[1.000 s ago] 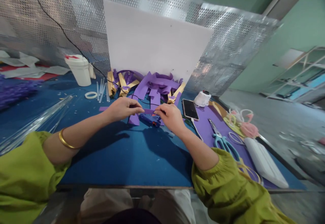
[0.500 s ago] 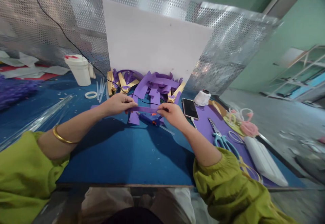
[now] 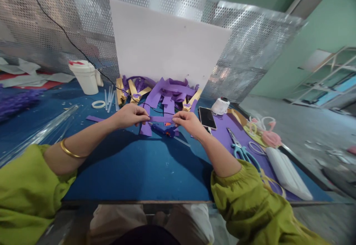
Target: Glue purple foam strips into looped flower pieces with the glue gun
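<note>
Left hand (image 3: 129,115) and right hand (image 3: 189,122) each pinch an end of the purple paper strip (image 3: 160,119), now drawn taut above the blue glue gun (image 3: 162,129) — a second ago it was bunched short between closer hands — flattened, seemingly ready for working.

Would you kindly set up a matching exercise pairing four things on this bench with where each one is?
Things:
1. purple strip
2. scissors
3. white tub
4. phone

Places:
A. far left, by the mesh wall
B. pinched between both hands
C. on the purple sheet, right side
D. just right of the right hand

Pairs: 1-B, 2-C, 3-A, 4-D
</note>
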`<state>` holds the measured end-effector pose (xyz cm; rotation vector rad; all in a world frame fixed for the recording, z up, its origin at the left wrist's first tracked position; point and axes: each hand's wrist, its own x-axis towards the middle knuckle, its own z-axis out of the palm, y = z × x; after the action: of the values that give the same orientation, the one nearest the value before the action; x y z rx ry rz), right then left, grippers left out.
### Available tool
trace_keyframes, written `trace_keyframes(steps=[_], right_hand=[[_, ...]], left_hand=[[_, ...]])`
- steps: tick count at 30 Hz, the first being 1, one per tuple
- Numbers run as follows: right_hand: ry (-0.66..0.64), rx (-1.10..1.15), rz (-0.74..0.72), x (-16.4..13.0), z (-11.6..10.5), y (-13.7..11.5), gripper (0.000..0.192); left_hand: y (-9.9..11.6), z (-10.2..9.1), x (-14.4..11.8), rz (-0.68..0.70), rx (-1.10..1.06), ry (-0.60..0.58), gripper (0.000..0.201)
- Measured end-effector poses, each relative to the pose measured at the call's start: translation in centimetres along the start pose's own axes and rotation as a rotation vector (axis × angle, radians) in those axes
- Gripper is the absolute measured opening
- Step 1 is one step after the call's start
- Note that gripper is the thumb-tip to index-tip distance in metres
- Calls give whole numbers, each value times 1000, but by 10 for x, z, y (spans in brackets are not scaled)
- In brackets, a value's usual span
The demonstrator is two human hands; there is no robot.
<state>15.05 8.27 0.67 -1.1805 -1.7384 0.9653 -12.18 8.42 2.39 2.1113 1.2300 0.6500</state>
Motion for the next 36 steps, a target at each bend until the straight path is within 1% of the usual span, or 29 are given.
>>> trace_keyframes(steps=[2,5,8,11,13,15,17,19,21,22,25,27,28,29,32,34,36], right_hand=[[48,76,39,1,1,1,15],[104,103,58,1,2,4,18],[164,59,22,3,1,9,16],[305,40,-29,4,-2,12,15],[422,86,-39,6,-5,13,17],[524,155,-31,7,-8,13,21],[582,215,-15,8,-9,11,29],[595,286,17,8,-8,10,37],[571,378,60,7,-5,7,42],[553,420,75,6,-3,6,44],[501,451,73,3,3,3,44],[473,413,56,1,5,2,40],[458,394,53,0,6,1,39],[445,377,52,0,6,1,38],[418,328,54,-1,9,2,38],[407,297,59,-1,11,5,38],[393,273,64,-1,13,7,37]], left_hand=[[-2,0,0,3,6,15,33],[-3,1,0,6,4,12,33],[-2,2,1,3,-8,-6,34],[0,-1,1,-29,-1,-22,36],[0,-10,0,-54,31,-66,35],[-2,-23,0,-60,70,-139,34],[-4,-40,2,-54,65,-206,32],[-7,-57,6,-56,-4,-220,28],[-7,-71,17,-72,-99,-148,25],[-6,-77,24,-80,-148,-80,24],[-2,-90,57,-59,-246,208,20],[-1,-95,84,-81,-186,384,20],[-2,-96,98,-127,-102,482,22],[-5,-97,112,-193,9,553,26],[-22,-98,143,-269,116,602,36],[-39,-97,154,-320,195,640,45],[-56,-95,159,-360,270,674,52]])
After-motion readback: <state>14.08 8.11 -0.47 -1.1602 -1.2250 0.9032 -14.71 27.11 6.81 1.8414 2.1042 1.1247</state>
